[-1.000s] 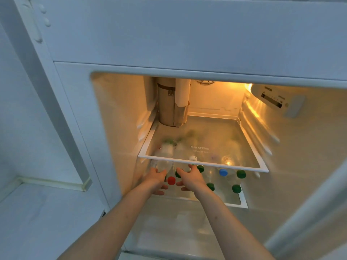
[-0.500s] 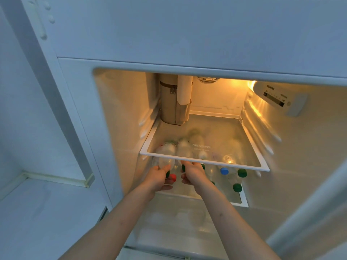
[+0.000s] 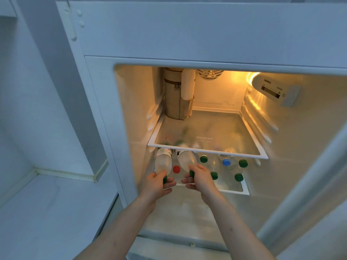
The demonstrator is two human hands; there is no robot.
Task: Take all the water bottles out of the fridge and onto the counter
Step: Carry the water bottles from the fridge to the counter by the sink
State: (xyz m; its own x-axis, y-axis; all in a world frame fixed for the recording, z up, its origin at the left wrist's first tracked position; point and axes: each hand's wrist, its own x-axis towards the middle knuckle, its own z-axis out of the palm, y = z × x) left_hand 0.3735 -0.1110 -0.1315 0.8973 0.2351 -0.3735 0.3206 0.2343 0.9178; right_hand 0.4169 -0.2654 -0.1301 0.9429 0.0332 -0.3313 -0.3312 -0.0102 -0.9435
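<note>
Several clear water bottles lie on their sides on the fridge's second shelf, caps facing me. My left hand grips the neck of the leftmost green-capped bottle. My right hand grips the neck of another green-capped bottle beside it. Both bottles stick out past the shelf above. Between them lies a red-capped bottle. To the right lie a blue-capped bottle and several green-capped ones. The white counter is at lower left.
An upper glass shelf overhangs the bottles and hides their far ends. A tan zippered pouch stands at its back left. The control panel is on the right wall. The open fridge door stands at right.
Both hands have closed around bottle necks and drawn two bottles toward me, out from under the upper shelf. The camera has moved nearer to the fridge.
</note>
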